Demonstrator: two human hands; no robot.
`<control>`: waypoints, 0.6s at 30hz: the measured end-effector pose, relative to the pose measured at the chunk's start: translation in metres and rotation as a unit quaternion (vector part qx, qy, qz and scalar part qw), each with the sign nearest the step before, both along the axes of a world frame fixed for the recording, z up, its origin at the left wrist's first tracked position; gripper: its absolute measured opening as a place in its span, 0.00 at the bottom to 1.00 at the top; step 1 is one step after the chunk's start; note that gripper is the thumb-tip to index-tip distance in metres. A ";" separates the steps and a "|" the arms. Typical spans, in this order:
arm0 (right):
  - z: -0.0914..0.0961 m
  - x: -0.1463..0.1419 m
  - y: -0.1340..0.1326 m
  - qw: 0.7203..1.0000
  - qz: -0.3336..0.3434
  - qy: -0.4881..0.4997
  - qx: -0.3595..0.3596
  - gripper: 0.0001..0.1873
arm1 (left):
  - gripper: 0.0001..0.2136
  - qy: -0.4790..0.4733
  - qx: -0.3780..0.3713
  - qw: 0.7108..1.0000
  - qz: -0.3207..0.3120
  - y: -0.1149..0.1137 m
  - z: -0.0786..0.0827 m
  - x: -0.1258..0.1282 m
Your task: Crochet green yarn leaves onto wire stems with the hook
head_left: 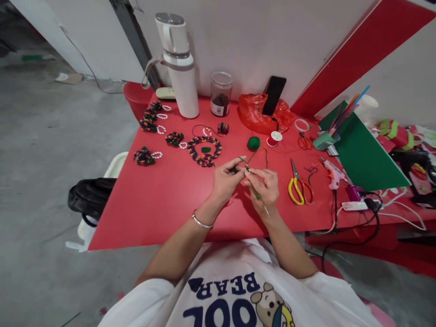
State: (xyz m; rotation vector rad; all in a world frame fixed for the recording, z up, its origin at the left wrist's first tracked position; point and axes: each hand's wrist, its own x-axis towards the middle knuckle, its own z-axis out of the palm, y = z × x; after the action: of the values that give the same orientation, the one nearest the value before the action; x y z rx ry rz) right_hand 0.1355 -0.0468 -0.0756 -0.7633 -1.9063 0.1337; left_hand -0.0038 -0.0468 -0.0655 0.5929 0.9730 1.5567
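My right hand (265, 184) is closed around a crochet hook (264, 206), its thin metal end sticking out below the palm and a green part showing near the fingers. My left hand (226, 180), with a bracelet on the wrist, pinches a small piece of dark green yarn work (235, 170), mostly hidden by the fingers. A green strand passes over the left index finger. The fingertips of both hands meet where the hook's tip touches the yarn. Beyond them lies a green yarn ball (253, 143), with a strand running toward my hands.
Left of my hands lie a braided multicoloured ring (194, 156) and several yarn flowers with bead loops (143, 156). On the right are yellow-handled scissors (295, 188), a pink glue gun (334, 175) and cables. A white bottle (184, 86), a jar (220, 95) and a phone (274, 95) stand behind.
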 end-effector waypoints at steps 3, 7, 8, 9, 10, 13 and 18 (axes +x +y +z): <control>-0.005 0.002 0.006 1.000 0.009 0.006 0.017 0.18 | 0.22 -0.059 -0.021 0.996 -0.070 0.000 0.003 -0.008; 0.003 0.019 0.017 0.995 0.101 0.002 -0.009 0.17 | 0.19 -0.101 -0.033 0.979 -0.173 -0.001 0.009 -0.022; 0.007 0.024 0.020 0.992 0.125 -0.004 -0.015 0.17 | 0.18 -0.100 -0.037 0.976 -0.188 -0.001 0.009 -0.024; 0.012 0.029 0.022 0.989 0.144 -0.015 -0.024 0.16 | 0.18 -0.094 -0.043 0.974 -0.200 -0.001 0.010 -0.026; 0.018 0.034 0.025 0.987 0.158 -0.029 -0.031 0.16 | 0.18 -0.087 -0.048 0.973 -0.208 -0.001 0.010 -0.027; 0.031 0.046 0.029 0.981 0.180 -0.065 -0.038 0.15 | 0.18 -0.068 -0.053 0.972 -0.219 -0.001 0.009 -0.028; 0.038 0.056 0.027 0.977 0.183 -0.087 -0.061 0.12 | 0.16 -0.048 -0.047 0.971 -0.231 0.000 0.007 -0.030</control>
State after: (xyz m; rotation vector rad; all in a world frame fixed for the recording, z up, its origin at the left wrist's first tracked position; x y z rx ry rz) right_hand 0.1918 -0.0193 -0.0377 -0.5097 -2.2095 0.4279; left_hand -0.0336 -0.0468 -0.0587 0.6191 0.7643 1.1082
